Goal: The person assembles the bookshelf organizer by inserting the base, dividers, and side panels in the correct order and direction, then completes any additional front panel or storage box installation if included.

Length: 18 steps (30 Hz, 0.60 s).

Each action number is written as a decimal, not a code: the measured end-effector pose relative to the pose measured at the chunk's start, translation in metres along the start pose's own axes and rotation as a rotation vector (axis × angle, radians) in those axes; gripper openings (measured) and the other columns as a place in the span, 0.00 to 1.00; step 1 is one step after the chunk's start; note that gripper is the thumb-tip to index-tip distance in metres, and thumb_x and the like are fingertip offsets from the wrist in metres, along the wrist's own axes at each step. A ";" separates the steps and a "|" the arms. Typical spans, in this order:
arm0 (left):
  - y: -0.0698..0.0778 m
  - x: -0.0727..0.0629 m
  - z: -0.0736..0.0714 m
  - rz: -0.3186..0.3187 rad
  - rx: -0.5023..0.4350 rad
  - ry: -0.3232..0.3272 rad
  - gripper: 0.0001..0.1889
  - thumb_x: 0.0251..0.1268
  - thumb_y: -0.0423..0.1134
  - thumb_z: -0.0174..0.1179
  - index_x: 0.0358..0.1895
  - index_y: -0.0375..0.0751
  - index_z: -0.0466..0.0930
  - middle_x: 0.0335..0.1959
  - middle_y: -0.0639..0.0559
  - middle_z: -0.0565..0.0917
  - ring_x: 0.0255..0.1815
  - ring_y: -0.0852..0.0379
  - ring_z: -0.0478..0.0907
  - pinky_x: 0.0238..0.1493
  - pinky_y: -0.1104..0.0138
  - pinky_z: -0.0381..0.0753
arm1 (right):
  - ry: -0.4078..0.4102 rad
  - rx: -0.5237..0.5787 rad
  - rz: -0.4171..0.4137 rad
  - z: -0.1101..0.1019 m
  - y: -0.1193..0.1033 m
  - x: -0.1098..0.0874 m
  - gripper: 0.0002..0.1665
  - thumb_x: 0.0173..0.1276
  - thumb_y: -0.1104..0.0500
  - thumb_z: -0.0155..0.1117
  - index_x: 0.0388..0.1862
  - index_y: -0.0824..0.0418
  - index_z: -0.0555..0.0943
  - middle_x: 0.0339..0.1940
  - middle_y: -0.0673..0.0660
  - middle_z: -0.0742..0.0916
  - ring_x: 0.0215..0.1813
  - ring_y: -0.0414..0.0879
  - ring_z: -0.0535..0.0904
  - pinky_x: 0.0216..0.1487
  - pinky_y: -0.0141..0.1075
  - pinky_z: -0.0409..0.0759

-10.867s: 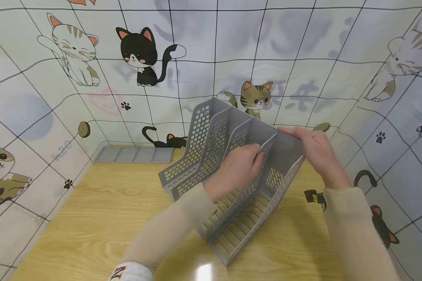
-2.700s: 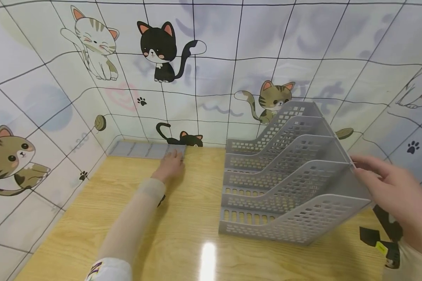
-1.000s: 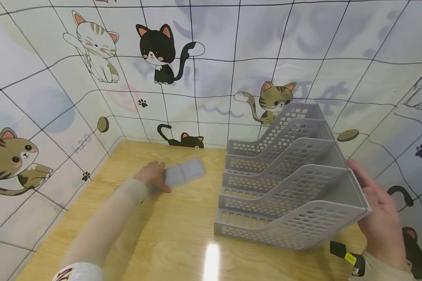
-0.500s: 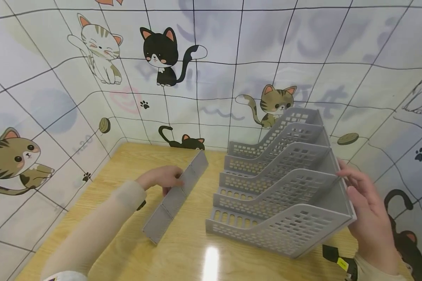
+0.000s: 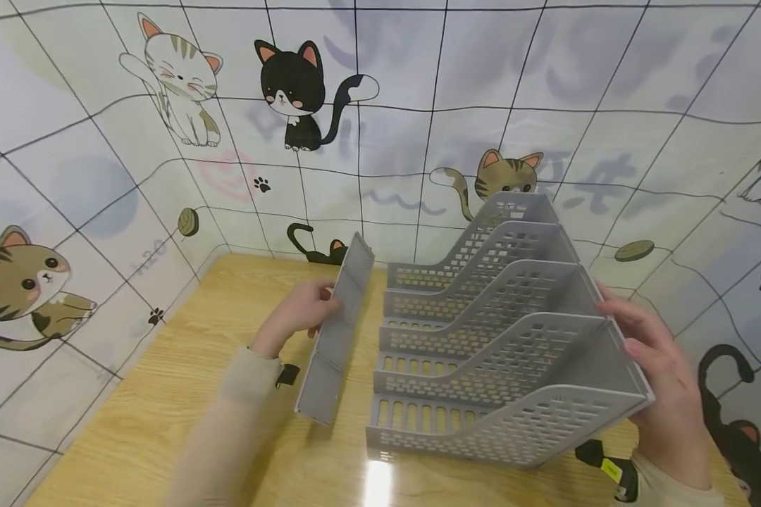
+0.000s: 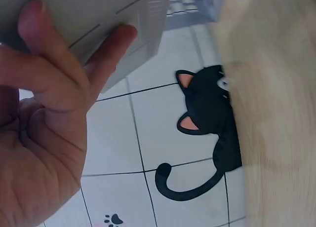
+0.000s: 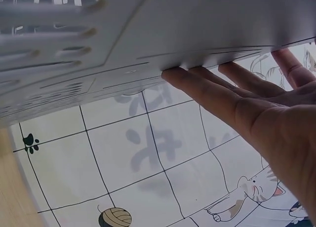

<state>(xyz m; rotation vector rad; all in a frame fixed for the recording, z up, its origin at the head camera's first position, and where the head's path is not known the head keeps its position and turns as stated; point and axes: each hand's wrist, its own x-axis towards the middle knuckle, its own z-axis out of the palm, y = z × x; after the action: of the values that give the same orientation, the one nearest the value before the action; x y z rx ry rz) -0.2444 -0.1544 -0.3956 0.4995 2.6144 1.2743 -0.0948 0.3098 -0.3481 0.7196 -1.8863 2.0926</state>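
A grey plastic magazine file rack [image 5: 482, 338] with several slots and perforated dividers stands on the table, its tall solid back to the right. My right hand [image 5: 662, 380] is at that back; in the right wrist view its fairly straight fingers [image 7: 212, 91] touch the back panel. My left hand [image 5: 301, 313] holds a long, narrow grey plastic panel [image 5: 336, 338] by its upper long edge, thumb on the near side. The panel is on edge just left of the rack's low front. In the left wrist view the fingers [image 6: 111, 52] lie against the panel's ribbed face.
The wood-grain table [image 5: 184, 394] extends left of the panel. A cat-patterned tiled sheet [image 5: 387, 141] rises behind and along both sides. Dark straps with tags hang at both wrists.
My left hand has taken the panel from the back left corner, turned it upright and brought it right, beside the rack. The rack, earlier angled, now faces left; my right hand stays at its back.
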 end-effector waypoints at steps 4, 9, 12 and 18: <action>0.004 0.002 0.006 0.007 -0.072 0.076 0.19 0.71 0.34 0.54 0.62 0.39 0.81 0.41 0.36 0.89 0.05 0.58 0.67 0.09 0.61 0.72 | 0.066 -0.067 0.078 0.006 -0.005 -0.001 0.28 0.82 0.67 0.33 0.76 0.74 0.62 0.86 0.58 0.58 0.78 0.51 0.66 0.53 0.36 0.84; 0.001 0.005 0.014 0.025 -0.111 0.096 0.17 0.70 0.32 0.54 0.58 0.37 0.83 0.38 0.37 0.89 0.04 0.58 0.66 0.08 0.55 0.72 | 0.085 -0.068 0.082 0.007 0.001 -0.003 0.28 0.83 0.66 0.32 0.77 0.73 0.61 0.86 0.58 0.58 0.79 0.52 0.65 0.55 0.35 0.84; -0.001 0.007 0.018 0.019 -0.135 0.089 0.18 0.69 0.31 0.54 0.59 0.37 0.84 0.37 0.37 0.89 0.04 0.50 0.67 0.08 0.51 0.72 | 0.129 -0.102 0.131 0.013 -0.004 -0.003 0.28 0.84 0.63 0.33 0.78 0.72 0.61 0.85 0.57 0.59 0.77 0.52 0.66 0.54 0.34 0.84; -0.002 0.015 0.023 0.035 -0.107 0.087 0.23 0.68 0.32 0.54 0.64 0.39 0.82 0.37 0.38 0.89 0.04 0.47 0.69 0.10 0.47 0.75 | 0.201 -0.123 0.181 0.022 -0.014 -0.002 0.29 0.83 0.62 0.36 0.78 0.72 0.61 0.85 0.57 0.59 0.80 0.54 0.61 0.57 0.31 0.81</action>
<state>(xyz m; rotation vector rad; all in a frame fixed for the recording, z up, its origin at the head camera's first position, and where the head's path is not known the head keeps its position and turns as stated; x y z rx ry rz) -0.2517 -0.1331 -0.4117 0.4844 2.6002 1.4697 -0.0815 0.2908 -0.3358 0.3085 -2.0085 2.0411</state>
